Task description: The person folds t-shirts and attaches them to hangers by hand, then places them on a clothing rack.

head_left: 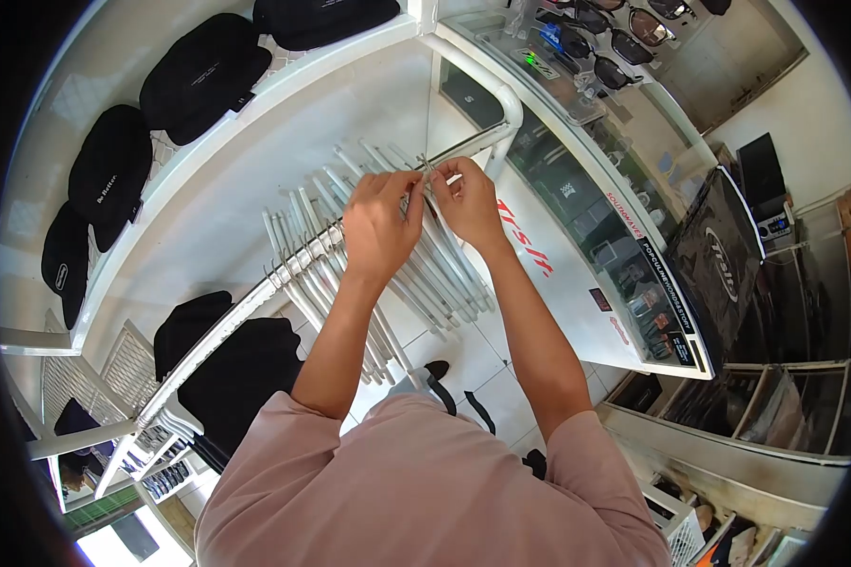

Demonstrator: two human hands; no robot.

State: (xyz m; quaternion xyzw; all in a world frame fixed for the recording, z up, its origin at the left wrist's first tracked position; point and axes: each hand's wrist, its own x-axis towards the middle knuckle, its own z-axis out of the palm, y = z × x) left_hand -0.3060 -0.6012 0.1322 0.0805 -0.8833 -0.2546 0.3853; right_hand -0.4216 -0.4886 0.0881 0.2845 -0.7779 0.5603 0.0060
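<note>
My left hand (383, 219) is at the white clothes rail (298, 260), fingers bent and pinched together near its far end. Right beside it, my right hand (468, 203) pinches from the other side, the fingertips of both hands almost touching. Between them shows a thin metal hanger hook (426, 166), and both hands appear closed on it; the finest detail is too small to tell. Several white hangers (435, 283) without clothes hang close together along the rail, below and beside my hands. My forearms hide part of them.
Black garments (241, 378) hang farther left on the rail. Black caps (203, 76) line a white shelf (350, 68) above. To the right stands a glass display case (577, 189) with sunglasses (652, 28) on top. White floor tiles (501, 402) lie below.
</note>
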